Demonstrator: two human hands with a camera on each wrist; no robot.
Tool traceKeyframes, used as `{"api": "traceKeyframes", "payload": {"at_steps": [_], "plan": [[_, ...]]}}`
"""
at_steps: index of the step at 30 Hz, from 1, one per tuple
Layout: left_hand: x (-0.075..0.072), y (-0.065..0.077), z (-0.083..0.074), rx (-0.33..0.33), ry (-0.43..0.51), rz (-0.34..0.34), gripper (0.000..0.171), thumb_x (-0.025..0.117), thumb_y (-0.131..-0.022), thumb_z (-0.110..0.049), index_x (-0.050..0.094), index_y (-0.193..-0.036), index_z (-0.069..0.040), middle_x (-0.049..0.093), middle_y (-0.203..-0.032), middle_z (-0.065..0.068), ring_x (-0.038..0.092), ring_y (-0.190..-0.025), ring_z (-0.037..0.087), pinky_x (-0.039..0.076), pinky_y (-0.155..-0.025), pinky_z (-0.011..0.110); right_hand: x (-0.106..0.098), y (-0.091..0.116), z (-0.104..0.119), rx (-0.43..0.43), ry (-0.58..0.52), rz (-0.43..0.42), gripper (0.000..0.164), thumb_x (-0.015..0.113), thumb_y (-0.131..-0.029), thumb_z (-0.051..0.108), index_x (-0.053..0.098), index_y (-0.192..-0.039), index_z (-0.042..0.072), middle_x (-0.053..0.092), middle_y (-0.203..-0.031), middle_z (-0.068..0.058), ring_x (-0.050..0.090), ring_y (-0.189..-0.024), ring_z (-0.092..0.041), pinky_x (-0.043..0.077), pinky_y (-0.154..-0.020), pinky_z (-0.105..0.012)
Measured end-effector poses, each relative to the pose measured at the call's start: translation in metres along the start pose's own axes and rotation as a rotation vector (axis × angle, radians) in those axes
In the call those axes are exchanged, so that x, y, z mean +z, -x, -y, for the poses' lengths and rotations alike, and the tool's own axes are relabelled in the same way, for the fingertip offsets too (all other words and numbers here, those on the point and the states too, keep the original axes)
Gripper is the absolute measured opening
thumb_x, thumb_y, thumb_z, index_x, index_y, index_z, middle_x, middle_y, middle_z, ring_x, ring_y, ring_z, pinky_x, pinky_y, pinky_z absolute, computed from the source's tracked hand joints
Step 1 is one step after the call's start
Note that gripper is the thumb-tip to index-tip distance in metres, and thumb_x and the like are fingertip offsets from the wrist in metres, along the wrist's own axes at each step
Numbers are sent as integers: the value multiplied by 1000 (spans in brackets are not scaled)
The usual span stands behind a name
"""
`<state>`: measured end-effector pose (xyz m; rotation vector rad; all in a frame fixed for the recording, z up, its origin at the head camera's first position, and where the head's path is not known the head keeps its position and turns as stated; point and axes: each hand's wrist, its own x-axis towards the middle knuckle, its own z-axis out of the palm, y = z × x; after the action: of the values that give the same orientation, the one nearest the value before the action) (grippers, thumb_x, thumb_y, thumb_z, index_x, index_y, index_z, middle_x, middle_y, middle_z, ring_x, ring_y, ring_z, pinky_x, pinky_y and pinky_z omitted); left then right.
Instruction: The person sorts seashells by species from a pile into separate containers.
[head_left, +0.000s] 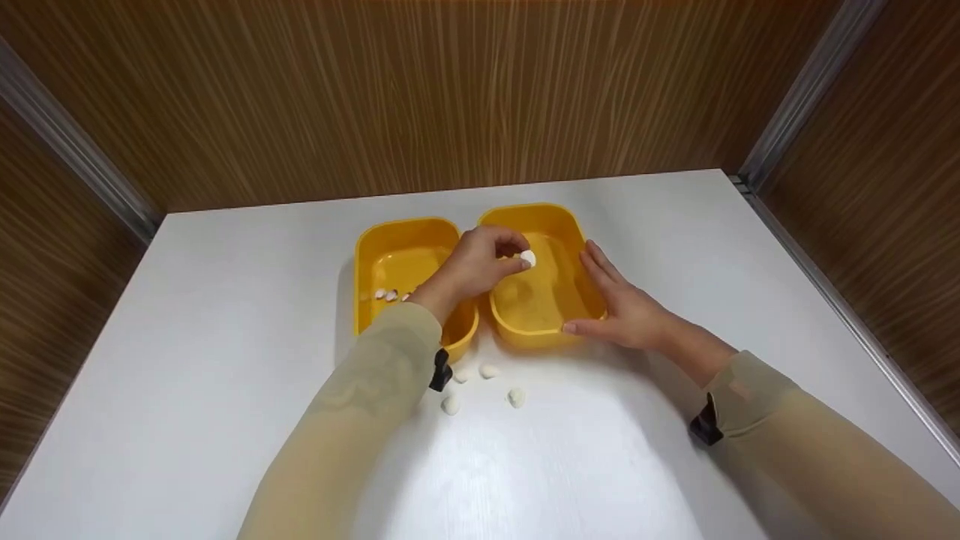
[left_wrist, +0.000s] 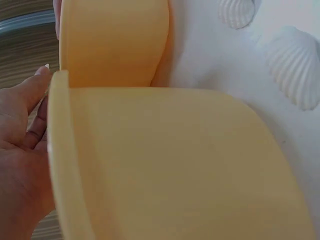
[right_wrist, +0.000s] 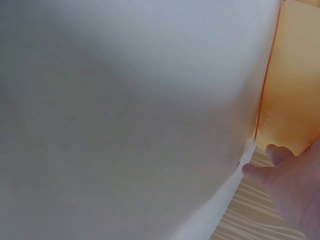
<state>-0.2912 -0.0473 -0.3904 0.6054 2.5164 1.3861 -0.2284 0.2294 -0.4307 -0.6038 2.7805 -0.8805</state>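
Note:
My left hand (head_left: 484, 262) pinches a small white seashell (head_left: 529, 258) between thumb and fingertips, above the left part of the right yellow container (head_left: 547, 337). In the left wrist view, container walls hide most of that grip. My right hand (head_left: 634, 315) rests against the same container's near right corner, fingers straight along its side and thumb at the front rim. Beside it stands the left yellow container (head_left: 358, 262), under my left wrist. Several small pale pieces (head_left: 391, 295) lie inside, partly hidden by my forearm.
Several white ribbed seashells (head_left: 516, 397) lie on the white table (head_left: 570, 465) in front of the containers; two show closely in the left wrist view, one a large fan shape (left_wrist: 295, 67). A wood-patterned panel (head_left: 450, 90) rises behind the table, with others at both sides.

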Motion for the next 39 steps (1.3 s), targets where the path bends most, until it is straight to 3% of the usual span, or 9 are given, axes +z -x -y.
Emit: {"api": "traceKeyframes", "payload": {"at_steps": [9, 20, 24, 32, 39], "plan": [[4, -1, 2, 10, -13, -8, 23, 76, -101, -18, 74, -123, -12, 70, -122, 0, 62, -114, 18, 49, -110, 30, 0, 0, -1, -9, -8, -4, 123, 77, -89, 64, 3, -172, 11, -13, -178, 5, 7, -163, -32, 18, -128, -56], [-1, 6, -1, 46, -8, 2, 38, 74, -102, -16, 67, -138, -6, 64, -141, 12, 57, -133, 31, 43, -117, 34, 1, -2, 0, -8, -10, 2, 122, 77, -89, 64, 3, -172, 11, -13, -178, 5, 8, -163, -33, 19, -128, -57], [-9, 16, -10, 58, 12, -23, 37, 74, -102, -17, 68, -138, -8, 64, -139, 9, 57, -131, 28, 44, -116, 37, -1, -2, -1, 12, -7, 10, 123, 77, -89, 65, 3, -172, 12, -13, -178, 7, 7, -163, -32, 18, -128, -58], [-26, 46, -30, 98, 17, -27, 34, 74, -102, -20, 70, -135, -13, 64, -133, 1, 59, -124, 19, 48, -110, 28, -7, -1, -6, 37, 2, 9, 122, 76, -89, 66, 2, -172, 15, -14, -177, 8, 7, -163, -33, 18, -127, -60], [-23, 83, -27, 214, 33, 3, 28, 76, -101, -18, 74, -129, -12, 69, -122, -2, 64, -111, 15, 53, -105, 35, -9, 2, -8, 35, -6, 1, 122, 77, -89, 64, 2, -172, 15, -13, -178, 6, 4, -164, -33, 17, -127, -61]]}}
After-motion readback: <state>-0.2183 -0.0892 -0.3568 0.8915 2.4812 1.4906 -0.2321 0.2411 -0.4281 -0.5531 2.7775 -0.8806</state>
